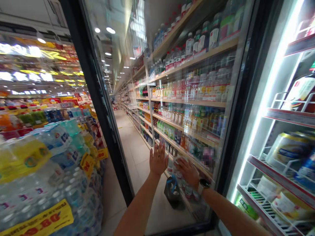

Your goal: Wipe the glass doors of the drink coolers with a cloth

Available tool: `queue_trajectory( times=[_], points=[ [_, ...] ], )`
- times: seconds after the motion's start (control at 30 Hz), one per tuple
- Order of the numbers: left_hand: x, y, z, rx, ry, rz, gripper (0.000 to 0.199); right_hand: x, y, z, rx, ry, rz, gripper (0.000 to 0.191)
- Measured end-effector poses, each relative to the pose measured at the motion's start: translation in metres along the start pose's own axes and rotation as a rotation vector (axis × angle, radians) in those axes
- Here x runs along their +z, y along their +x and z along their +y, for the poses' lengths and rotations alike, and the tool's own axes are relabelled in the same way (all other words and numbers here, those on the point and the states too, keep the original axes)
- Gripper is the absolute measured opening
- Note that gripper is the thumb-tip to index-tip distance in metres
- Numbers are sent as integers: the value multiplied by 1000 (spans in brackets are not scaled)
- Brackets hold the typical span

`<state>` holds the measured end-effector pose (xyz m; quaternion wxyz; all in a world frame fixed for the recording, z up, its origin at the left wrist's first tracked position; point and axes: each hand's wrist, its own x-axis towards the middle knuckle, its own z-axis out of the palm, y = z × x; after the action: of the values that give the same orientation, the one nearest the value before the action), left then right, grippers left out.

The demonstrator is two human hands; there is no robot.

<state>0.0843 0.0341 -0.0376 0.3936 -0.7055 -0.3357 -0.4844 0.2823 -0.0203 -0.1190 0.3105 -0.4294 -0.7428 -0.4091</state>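
Observation:
Before me is the glass door [150, 213] of a cooler, swung outward in a black frame. My left hand [158, 160] rests flat against the glass with its fingers stretched out, holding nothing. Just right of it, my right hand [188, 172], with a watch [204, 184] on the wrist, presses a pale, whitish cloth [176, 160] to the pane. The cloth is mostly covered by the fingers and its edges are hard to make out. Below the hands, a dark container [172, 193] with something blue in it shows through the glass.
On the right, lit cooler shelves [278, 118] hold bottles, cans and tubs. Wrapped water bottles [61, 186] are stacked at the left, with yellow price signs [46, 219]. Through and in the glass appear shelves of drinks [187, 98] and an aisle floor [133, 141].

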Motion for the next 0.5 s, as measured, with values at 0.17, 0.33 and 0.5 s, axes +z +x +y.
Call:
queue_trajectory(
  times=[0.17, 0.33, 0.5],
  points=[
    [-1, 0, 1, 3, 7, 1, 64, -7, 0, 5, -72, 26, -11, 70],
    [-3, 2, 0, 5, -4, -2, 62, -35, 99, 47, 66, -8, -10, 72],
    [-4, 0, -1, 11, 18, -22, 61, -42, 135, 43, 194, -30, 105, 66]
  ],
)
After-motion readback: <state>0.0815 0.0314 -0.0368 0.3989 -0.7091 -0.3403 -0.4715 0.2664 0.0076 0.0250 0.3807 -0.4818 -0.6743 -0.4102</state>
